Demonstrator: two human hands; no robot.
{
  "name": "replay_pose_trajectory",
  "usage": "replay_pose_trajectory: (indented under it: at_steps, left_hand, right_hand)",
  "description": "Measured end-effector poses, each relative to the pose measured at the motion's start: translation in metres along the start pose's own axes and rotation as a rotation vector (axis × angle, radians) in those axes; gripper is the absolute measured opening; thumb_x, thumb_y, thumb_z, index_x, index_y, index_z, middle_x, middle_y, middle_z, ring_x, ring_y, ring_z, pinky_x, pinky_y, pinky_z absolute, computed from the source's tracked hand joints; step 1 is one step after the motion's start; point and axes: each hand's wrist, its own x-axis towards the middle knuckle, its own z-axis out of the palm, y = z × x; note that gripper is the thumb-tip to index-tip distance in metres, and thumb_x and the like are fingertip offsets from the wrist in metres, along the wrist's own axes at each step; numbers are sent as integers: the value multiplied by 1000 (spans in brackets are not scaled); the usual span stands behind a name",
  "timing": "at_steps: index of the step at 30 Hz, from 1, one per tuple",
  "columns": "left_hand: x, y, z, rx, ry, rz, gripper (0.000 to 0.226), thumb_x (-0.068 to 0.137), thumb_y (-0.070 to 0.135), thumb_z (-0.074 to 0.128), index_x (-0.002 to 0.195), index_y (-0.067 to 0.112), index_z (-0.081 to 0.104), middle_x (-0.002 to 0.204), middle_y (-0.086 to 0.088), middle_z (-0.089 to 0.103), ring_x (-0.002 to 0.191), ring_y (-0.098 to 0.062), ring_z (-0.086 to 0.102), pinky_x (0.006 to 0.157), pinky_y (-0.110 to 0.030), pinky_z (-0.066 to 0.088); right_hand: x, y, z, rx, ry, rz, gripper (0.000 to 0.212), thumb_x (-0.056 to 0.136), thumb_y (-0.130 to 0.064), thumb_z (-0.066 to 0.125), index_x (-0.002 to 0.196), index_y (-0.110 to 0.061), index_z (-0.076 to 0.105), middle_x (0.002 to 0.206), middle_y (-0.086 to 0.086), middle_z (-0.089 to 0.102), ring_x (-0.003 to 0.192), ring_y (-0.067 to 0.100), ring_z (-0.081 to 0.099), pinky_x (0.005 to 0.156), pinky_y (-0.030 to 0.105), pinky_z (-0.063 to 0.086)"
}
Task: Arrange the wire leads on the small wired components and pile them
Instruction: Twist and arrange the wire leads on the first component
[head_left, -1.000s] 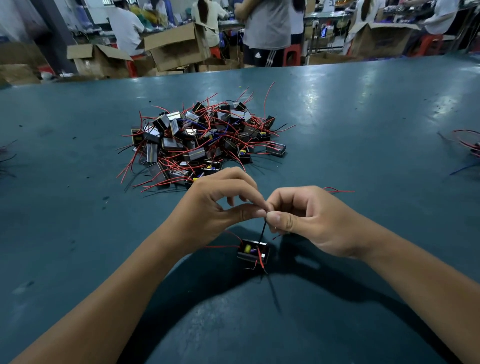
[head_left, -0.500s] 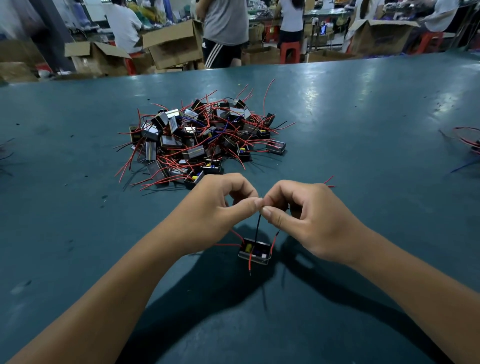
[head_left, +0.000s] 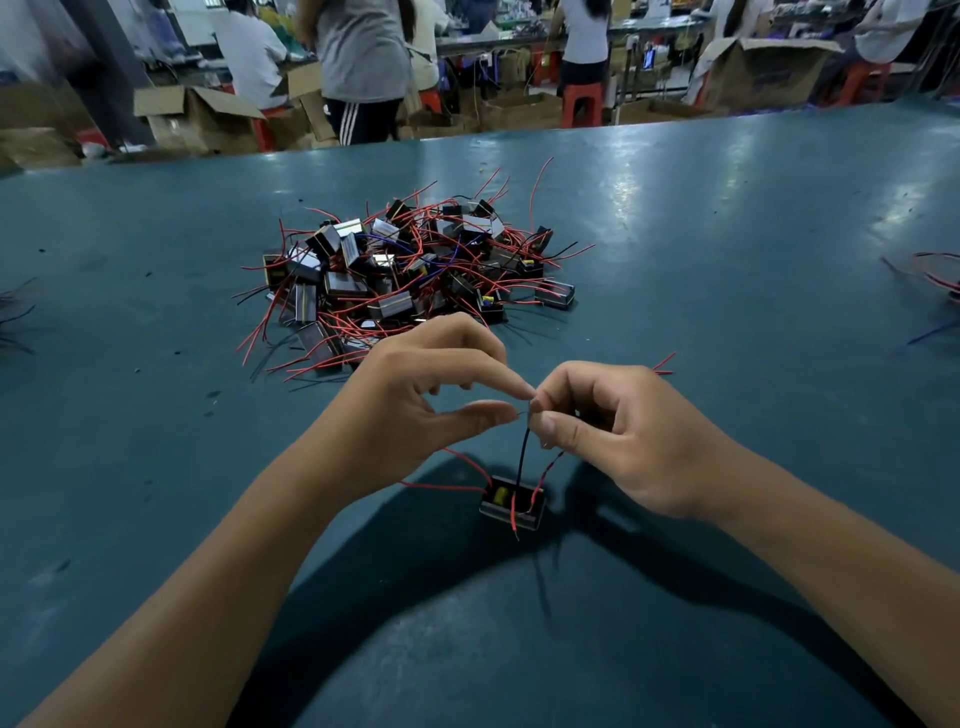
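Now, from the head view, I see what has shifted over the last second: my left hand (head_left: 415, 400) and right hand (head_left: 618, 436) have risen a little toward the pile (head_left: 415, 270), and the small component (head_left: 511, 503) has come up with them, hanging below my fingertips from its black lead (head_left: 523, 451). A second ago both hands pressed tightly together on that lead. My left forefinger and thumb now sit slightly parted, their tips at the lead's top end, so whether they actually grip it I cannot tell. My right thumb and forefinger pinch the lead just beneath that point, the other right fingers curled in.

Red leads (head_left: 447, 487) trail from the component toward my left wrist, and one drops below its front edge, unsorted.

I judge the black lead is nearly straightened, and the red ones remain to be dressed before this piece joins the pile beyond my left knuckles. The table (head_left: 727, 260) lies under everything.
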Motion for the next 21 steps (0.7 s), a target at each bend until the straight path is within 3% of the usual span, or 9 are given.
replay_pose_trajectory:
  at_steps: [5,11,15,18,21]
  left_hand:
    - [2,5,2,98,31,89,10,83,19,80,94,18,80,92,1,60,85,-16,59,75,-26,45]
    - [2,6,-3,236,12,176,8,88,21,75,88,15,80,88,1,62,83,-13,49,71,-29,44]
    - [2,7,-3,267,5,195,10,91,22,73,89,13,79,88,1,62,82,-17,51,70,-33,46]
    - [2,10,0,200,-9,130,9,91,19,73,88,10,75,89,1,61,82,-14,54,74,-24,43]
    - [1,14,3,23,-42,-36,11,92,21,70,87,12,73,84,3,60,75,-10,53,69,-15,37]
  right_hand:
    - [1,2,-1,17,-50,-21,8,90,-31,64,88,-23,65,73,-15,63,65,-1,54,65,14,41]
    - [1,3,2,21,-40,-28,6,90,-35,65,88,-29,64,74,-16,63,66,1,55,66,16,43]
    - [0,0,2,-77,12,-60,5,89,-37,64,85,-34,63,71,-18,60,56,10,49,55,27,42]
    - [-1,-4,3,-156,79,-144,10,90,-26,68,84,-32,63,67,-23,58,53,1,49,53,8,33]
    - [-2,-6,4,-185,138,-176,11,89,-13,71,83,-19,66,63,-21,56,55,-4,53,55,3,34]
